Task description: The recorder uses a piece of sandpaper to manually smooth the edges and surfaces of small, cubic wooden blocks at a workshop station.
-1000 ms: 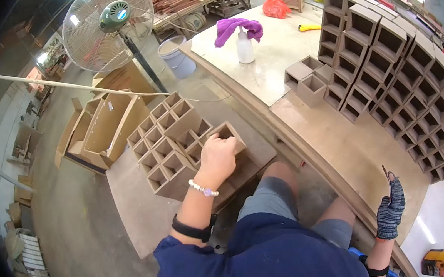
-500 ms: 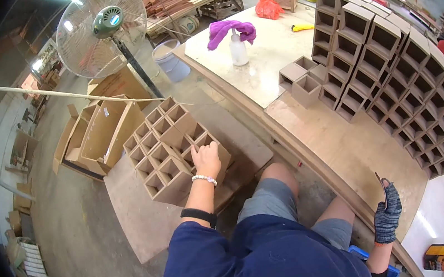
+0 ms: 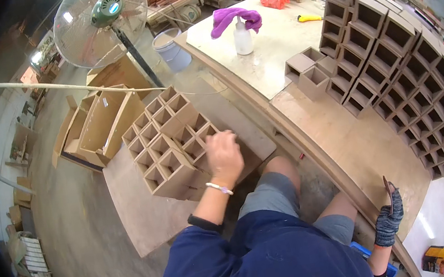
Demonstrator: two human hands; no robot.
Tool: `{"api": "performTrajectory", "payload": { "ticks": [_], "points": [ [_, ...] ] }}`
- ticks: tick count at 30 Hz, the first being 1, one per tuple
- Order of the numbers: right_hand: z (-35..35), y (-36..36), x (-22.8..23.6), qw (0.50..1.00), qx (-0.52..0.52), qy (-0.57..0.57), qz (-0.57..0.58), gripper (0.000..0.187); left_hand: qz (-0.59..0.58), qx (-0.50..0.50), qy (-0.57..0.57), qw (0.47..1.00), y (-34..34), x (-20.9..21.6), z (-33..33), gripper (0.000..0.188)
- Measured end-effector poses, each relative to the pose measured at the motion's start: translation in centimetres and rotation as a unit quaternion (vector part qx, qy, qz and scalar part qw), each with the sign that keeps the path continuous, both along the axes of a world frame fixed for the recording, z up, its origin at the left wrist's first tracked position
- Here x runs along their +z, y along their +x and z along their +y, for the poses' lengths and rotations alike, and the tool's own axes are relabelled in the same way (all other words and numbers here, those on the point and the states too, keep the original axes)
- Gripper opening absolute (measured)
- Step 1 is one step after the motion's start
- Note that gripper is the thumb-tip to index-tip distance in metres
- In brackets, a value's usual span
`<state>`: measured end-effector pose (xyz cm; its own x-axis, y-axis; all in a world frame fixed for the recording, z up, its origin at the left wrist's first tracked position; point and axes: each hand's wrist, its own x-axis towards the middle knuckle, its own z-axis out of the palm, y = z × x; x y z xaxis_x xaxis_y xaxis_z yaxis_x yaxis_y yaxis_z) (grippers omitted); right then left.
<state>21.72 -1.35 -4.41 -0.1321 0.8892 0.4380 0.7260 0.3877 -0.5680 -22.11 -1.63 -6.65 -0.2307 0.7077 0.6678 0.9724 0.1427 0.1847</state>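
Note:
My bare left hand (image 3: 225,157), with a bead bracelet, is over the near right edge of a block of brown open-topped square boxes (image 3: 163,136). Its fingers curl downward, slightly blurred, and whatever they grip is hidden. The block sits on a low brown board (image 3: 137,217) to my left. On the right, my right hand (image 3: 389,223) wears a grey knit glove with bare fingertips. It is closed on a thin, flat brown piece (image 3: 387,187), seen nearly edge-on, above the worktable (image 3: 340,140).
A tall stack of similar boxes (image 3: 376,70) stands on the table's right, a small cluster (image 3: 309,74) beside it. Behind are a white bottle (image 3: 243,40) under a purple cloth (image 3: 234,20) and a yellow-handled tool (image 3: 309,17). A fan (image 3: 107,13) and cardboard carton (image 3: 99,121) stand left.
My left hand has shifted right across the box block toward its near right edge, uncovering cells it was over. My right hand still holds the thin piece, hardly moved. The view has shifted slightly.

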Motion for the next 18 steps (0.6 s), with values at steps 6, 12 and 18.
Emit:
{"api": "performTrajectory", "payload": {
  "ticks": [6, 12, 18],
  "points": [
    [1.3, -1.1, -0.9, 0.995, -0.030, 0.094, -0.027, 0.045, 0.123, -0.124, -0.298, 0.939, 3.3, -11.1, 2.5, 0.022],
    [1.9, 0.6, -3.1, 0.994, -0.012, 0.039, -0.100, 0.054, 0.166, -0.036, -0.582, 0.796, 0.5, -14.8, 9.0, 0.041],
    [2.2, 0.6, -4.0, 0.985, -0.031, 0.006, -0.170, 0.051, 0.325, 0.215, -0.595, 0.703, -5.6, -29.7, 11.7, 0.042]
  ]
}}
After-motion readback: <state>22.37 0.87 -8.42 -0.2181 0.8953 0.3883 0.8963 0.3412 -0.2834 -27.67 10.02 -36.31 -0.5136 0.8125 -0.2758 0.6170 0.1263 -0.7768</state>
